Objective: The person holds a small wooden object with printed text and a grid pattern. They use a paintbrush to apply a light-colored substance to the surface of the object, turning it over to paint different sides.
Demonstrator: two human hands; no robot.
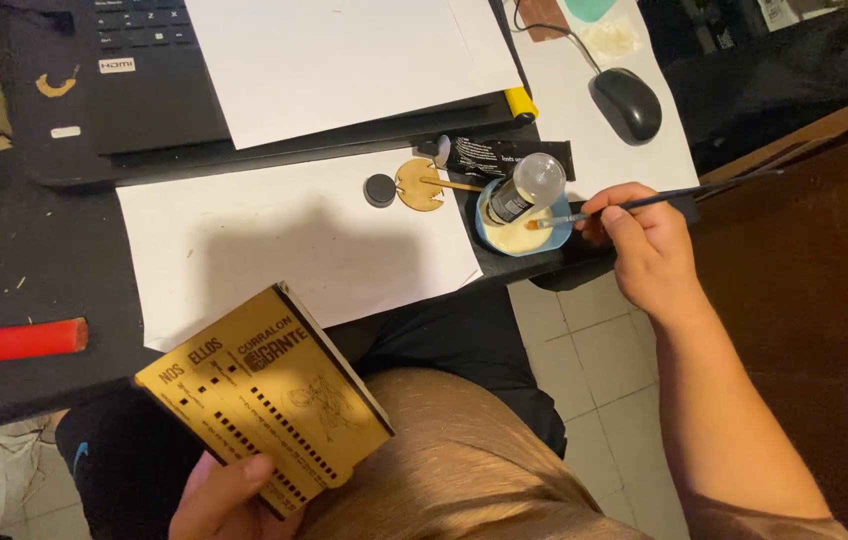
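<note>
- Wood panel (266,395): thin, flat, laser-cut and engraved, with a second layer visible along its far edge. Judged light and stiff, but the slots and fine cut lines look breakable under bending. It sits nearest in the scene, over the lap, below the desk edge, tilted with its face up.
- Left hand (229,498): grasps the panel at its near corner, thumb on the face and the other fingers hidden beneath. The edge hold keeps the engraved face uncovered; a hold along the solid border looks safer than one across the slotted rows.
- White paper sheet (294,235): lies flat on the dark desk, just beyond the panel.
- Red bar (14,340): lies on the desk at the near left.
- Right hand (644,245): reaches out to the right of the sheet, forearm extended from the near right, wrist roughly level. The fingers are pinched on the brush (644,205) near mid-handle, pen fashion.
- Brush: thin, light, dark handle running right and far; its tip rests in the blue dish (524,235). Judged easy to roll in the fingers, so the pinch suits it.
- Blue dish: shallow, holds pale liquid, sits at the desk's near edge; a small bottle (524,187) leans in it. Judged easy to tip.
- Round wood piece (419,185) and black cap (380,190): lie left of the dish.
- Mouse (627,103): further off, on the right.
- Laptop (149,75): at the far side, partly under paper.
</note>
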